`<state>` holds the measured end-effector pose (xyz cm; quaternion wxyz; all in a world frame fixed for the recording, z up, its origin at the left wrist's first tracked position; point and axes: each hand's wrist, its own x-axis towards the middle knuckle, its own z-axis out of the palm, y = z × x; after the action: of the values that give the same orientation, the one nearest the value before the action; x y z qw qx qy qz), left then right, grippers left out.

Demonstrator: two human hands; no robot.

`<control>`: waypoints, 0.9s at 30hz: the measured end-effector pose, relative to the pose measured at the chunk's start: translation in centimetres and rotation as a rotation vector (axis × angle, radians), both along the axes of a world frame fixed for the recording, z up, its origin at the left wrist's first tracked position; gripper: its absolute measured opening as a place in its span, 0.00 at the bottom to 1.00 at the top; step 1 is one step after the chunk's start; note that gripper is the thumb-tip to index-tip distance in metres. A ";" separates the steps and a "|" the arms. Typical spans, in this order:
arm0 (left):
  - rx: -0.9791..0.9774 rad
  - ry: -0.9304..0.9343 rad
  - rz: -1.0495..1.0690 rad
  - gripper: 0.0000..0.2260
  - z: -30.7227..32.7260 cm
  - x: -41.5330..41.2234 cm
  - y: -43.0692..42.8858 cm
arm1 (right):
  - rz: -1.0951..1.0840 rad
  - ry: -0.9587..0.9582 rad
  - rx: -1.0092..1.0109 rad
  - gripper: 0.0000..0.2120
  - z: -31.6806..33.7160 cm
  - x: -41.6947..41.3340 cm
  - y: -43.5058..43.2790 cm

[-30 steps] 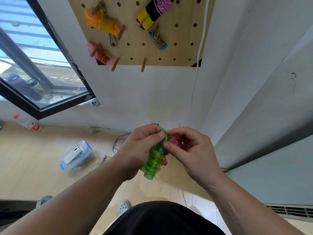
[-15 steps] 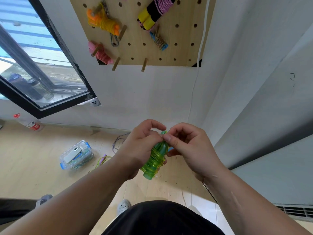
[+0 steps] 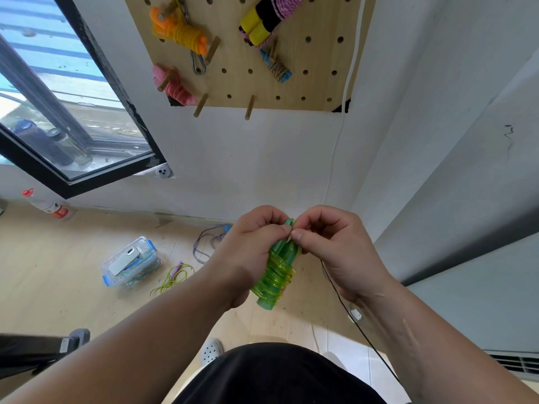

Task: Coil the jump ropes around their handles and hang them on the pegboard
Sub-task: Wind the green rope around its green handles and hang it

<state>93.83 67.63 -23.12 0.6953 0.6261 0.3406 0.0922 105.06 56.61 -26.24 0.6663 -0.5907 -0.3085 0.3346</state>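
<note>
Head view: we hold the green jump rope [image 3: 277, 275] in front of us, just below the middle of the frame towards 6 o'clock. Its translucent cord is coiled in tight turns around the two green handles, which sit side by side and tilt with their tops towards 1 o'clock.

Our left grip [image 3: 250, 258] is wrapped around the bundle from the 9 o'clock side, with the thumb lying across the upper part of the handles. Our right grip [image 3: 341, 252] comes in from 3 o'clock and pinches the top of the bundle between thumb and forefinger. We cannot tell whether it pinches cord or handle.

At 12 o'clock the pegboard [image 3: 315, 53] hangs on the wall, well apart from our hands. It carries:
- an orange and yellow rope [image 3: 180, 33]
- a pink rope [image 3: 175, 86]
- a yellow-handled rope [image 3: 268, 16]
- a small blue-handled rope [image 3: 278, 68]

Two bare pegs [image 3: 200, 104] stick out along its lower edge.

On the floor at 8 o'clock sits a clear plastic box [image 3: 131, 262]. Just beside it, on its 3 o'clock side, lies a loose yellow-green rope [image 3: 175, 277]. A purple and white rope [image 3: 207, 243] lies near the wall.
</note>
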 end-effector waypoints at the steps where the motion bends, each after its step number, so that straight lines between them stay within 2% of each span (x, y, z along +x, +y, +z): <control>1: -0.015 -0.004 0.011 0.05 0.1 0.1 -0.1 | 0.012 -0.011 -0.012 0.03 0.1 0.2 0.0; 10: -0.052 0.001 0.048 0.05 0.6 1.0 -0.4 | 0.181 -0.020 -0.073 0.03 1.4 1.6 0.1; 11: -0.044 0.012 0.054 0.05 0.6 1.1 -0.4 | 0.181 -0.025 -0.075 0.03 1.5 1.6 0.2; 15: -0.026 0.078 0.074 0.04 0.3 1.5 -0.1 | 0.142 -0.009 -0.128 0.11 1.2 1.6 0.4; 17: -0.025 0.103 0.081 0.04 0.0 1.6 -0.1 | 0.147 -0.002 -0.163 0.09 0.9 1.6 0.2; 22: 0.049 0.142 0.091 0.05 -0.8 1.8 0.0 | 0.105 0.205 -0.178 0.01 0.3 1.1 0.1; 27: 0.149 0.151 0.073 0.05 -1.2 2.2 0.1 | 0.118 0.289 -0.213 0.06 -0.1 0.8 0.3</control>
<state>96.04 67.76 -24.36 0.6152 0.6685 0.4069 0.0953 105.82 56.89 -26.34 0.6166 -0.5847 -0.2064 0.4851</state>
